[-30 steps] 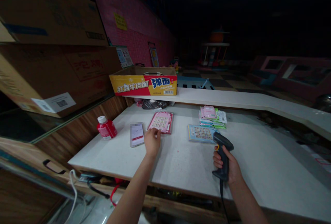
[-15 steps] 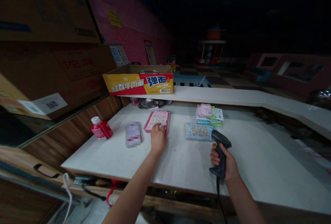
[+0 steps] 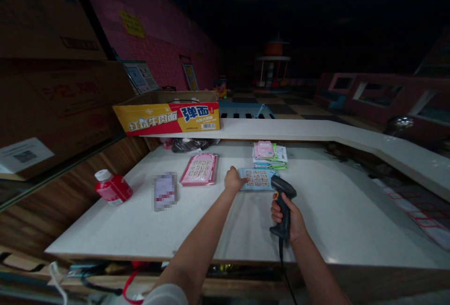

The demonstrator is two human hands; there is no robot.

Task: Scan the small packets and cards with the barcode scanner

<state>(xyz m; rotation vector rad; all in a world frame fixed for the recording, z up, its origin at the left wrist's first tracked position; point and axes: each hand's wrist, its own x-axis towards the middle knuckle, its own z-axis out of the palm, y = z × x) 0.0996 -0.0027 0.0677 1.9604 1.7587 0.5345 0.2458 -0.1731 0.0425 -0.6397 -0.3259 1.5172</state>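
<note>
White desk (image 3: 140, 230), dark hall (image 3: 295, 101) beyond. Blue packet (image 3: 258, 179) lay mid-desk, left hand (image 3: 234, 179) touching its left edge, grip unclear; right hand (image 3: 294, 218) gripped scanner (image 3: 284, 187). Packet looked light, stiffish, slick; best held by edges.

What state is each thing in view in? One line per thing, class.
Blue pack: flat, left hand at its left end
Scanner: gripped in right hand, cable trailing down
Pink pack: flat, untouched
Small packets: piled up
Bottle: capped
Pixelated item: lying flat, details hidden
Red-and-yellow box: open-topped, on the ledge
Brown cartons: stacked
</note>
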